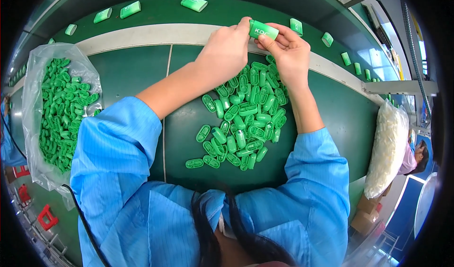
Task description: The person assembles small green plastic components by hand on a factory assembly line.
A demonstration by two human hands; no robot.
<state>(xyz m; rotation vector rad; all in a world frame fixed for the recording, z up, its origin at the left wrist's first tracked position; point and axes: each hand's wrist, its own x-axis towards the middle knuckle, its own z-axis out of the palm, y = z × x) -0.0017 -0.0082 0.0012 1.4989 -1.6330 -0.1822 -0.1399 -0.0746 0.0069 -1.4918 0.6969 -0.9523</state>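
Above the white conveyor rail, a flat green plastic case (265,30) with pale printing is held up between my hands. My right hand (290,54) pinches its right end, thumb on the printed face. Curled closed, my left hand (229,44) has its fingertips at the case's left end; whether a small part sits in them is hidden. Below my hands lies a loose pile of small oval green plastic caps (246,111), some with the hollow side up.
Several green cases, one being this case (194,3), lie spaced along the green conveyor belt (156,12) beyond the rail (142,35). A clear bag (35,78) of green caps stands at the left. At the right is a stuffed whitish sack (388,148), with another person (416,156) beyond.
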